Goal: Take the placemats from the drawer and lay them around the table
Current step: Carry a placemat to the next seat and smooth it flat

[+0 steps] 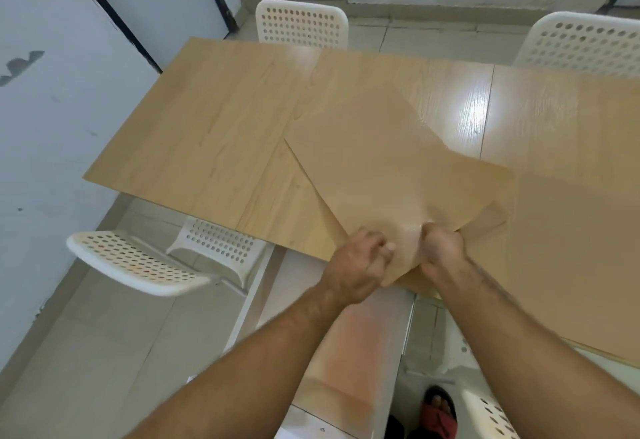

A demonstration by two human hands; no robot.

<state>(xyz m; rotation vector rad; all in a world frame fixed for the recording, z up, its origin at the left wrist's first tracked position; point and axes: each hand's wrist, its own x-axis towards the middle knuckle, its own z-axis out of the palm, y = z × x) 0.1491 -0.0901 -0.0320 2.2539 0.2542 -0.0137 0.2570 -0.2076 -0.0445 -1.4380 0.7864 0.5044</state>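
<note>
Thin tan rectangular placemats [398,161]: laying.
Left hand [358,264], right hand [445,251] pinch them at wooden counter's [194,127] near edge; next we probably peel one off.

Bare forearms [277,352], red sandal [440,419]

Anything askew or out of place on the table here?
Yes. The held mat, gripped by the left hand and right hand, is turned diagonal to the table, while the left mat lies square.
</note>
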